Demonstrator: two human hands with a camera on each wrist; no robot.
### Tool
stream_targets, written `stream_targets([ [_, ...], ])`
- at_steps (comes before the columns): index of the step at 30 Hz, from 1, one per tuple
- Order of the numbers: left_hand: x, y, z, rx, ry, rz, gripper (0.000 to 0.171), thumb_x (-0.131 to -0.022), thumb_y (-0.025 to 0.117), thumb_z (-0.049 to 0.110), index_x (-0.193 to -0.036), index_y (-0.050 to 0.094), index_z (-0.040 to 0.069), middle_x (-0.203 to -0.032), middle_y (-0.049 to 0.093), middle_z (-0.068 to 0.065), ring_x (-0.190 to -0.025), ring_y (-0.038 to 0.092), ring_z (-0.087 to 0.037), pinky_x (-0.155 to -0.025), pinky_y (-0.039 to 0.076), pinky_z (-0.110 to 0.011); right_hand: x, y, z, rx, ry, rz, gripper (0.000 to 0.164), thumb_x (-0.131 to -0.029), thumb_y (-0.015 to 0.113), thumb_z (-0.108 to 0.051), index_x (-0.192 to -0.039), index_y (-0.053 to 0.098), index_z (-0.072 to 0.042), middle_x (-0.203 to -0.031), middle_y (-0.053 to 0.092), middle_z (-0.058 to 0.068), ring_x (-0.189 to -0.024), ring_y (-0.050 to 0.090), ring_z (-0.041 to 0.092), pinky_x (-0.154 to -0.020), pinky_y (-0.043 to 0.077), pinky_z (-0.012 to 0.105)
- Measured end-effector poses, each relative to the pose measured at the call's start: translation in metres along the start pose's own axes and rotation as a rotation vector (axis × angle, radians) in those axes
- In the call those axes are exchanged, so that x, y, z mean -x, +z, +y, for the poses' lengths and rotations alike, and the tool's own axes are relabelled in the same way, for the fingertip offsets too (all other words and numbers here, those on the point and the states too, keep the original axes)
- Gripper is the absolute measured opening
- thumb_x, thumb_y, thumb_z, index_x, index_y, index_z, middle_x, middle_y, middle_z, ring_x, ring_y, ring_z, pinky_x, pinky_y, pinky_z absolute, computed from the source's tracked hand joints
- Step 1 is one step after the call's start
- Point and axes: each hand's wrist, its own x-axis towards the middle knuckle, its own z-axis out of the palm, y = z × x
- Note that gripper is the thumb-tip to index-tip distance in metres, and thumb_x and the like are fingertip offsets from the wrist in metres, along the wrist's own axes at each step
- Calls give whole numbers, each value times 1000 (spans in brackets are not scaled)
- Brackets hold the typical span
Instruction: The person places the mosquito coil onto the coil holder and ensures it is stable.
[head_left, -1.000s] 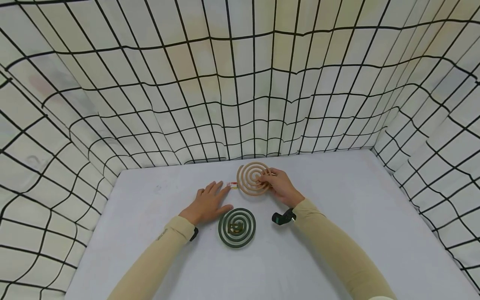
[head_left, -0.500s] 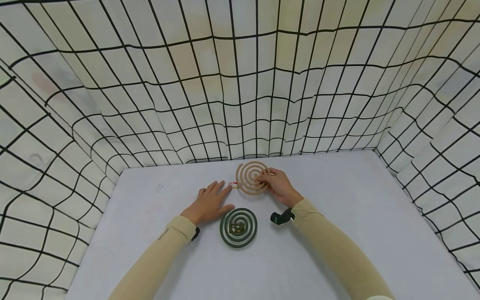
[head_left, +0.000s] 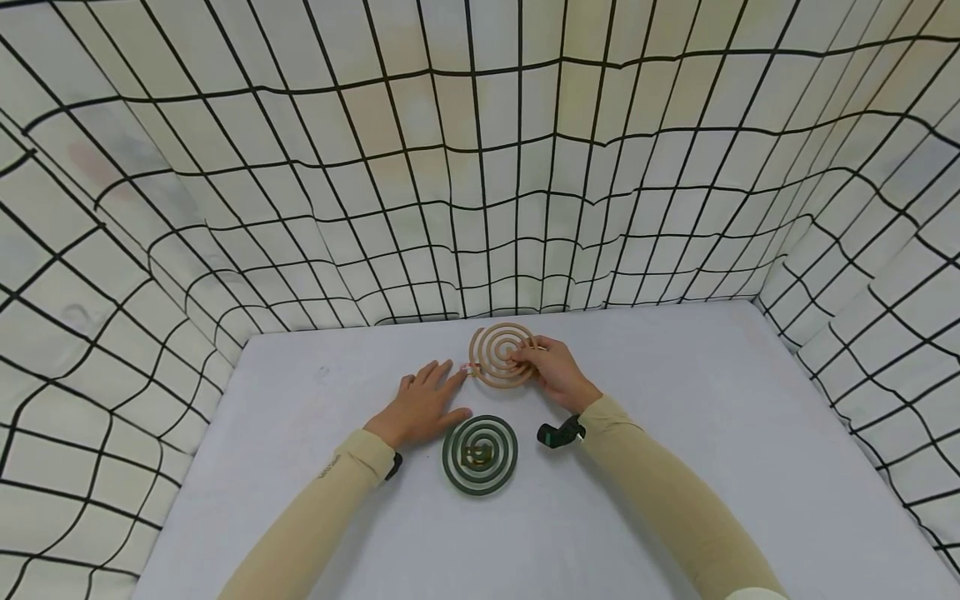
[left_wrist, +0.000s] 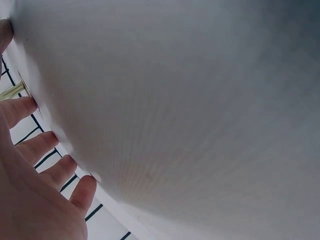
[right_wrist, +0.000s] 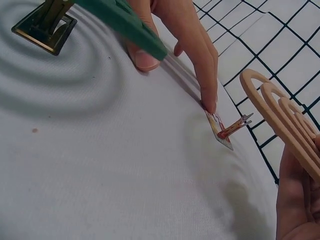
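My right hand (head_left: 557,367) pinches a tan mosquito coil (right_wrist: 280,125) near its centre. The coil is raised above the table and tilted. Below it lies a small printed metal coil stand (right_wrist: 214,125), its forked prong sticking up. In the right wrist view the coil is apart from this prong. With fingers spread on the table, my left hand (head_left: 420,404) touches the edge of the stand's base with its index fingertip. A green mosquito coil (head_left: 446,455) sits level on another metal stand (head_left: 476,454), close to my left thumb.
The white tabletop (head_left: 637,500) has a black wire grid (head_left: 517,200) at its back and sides, with pale sheeting behind. A dark wrist camera (head_left: 558,435) hangs under my right wrist, to the right of the green coil.
The tan coil in my right hand has shifted slightly left and now overlaps more of the small stand in the head view. My left hand keeps its place on the stand's edge.
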Motion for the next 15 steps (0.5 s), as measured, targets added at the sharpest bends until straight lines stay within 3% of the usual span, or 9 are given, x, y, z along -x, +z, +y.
stream_targets([
  [9, 1, -2, 2, 6, -6, -9, 80, -103, 49, 62, -165, 28, 17, -170, 28, -18, -159, 24, -44, -118, 32, -66, -3, 7, -1, 1, 31, 13, 35, -97, 69, -13, -129, 61, 1, -96, 72, -3, -88, 68, 6, -75, 53, 22],
  [15, 2, -4, 4, 21, -8, -5, 79, -103, 49, 61, -164, 29, 15, -170, 28, -18, -159, 24, -43, -118, 31, -65, -7, 12, 0, -46, 36, -24, 35, -99, 66, -11, -131, 59, 4, -91, 72, 0, -83, 71, 8, -75, 57, 22],
])
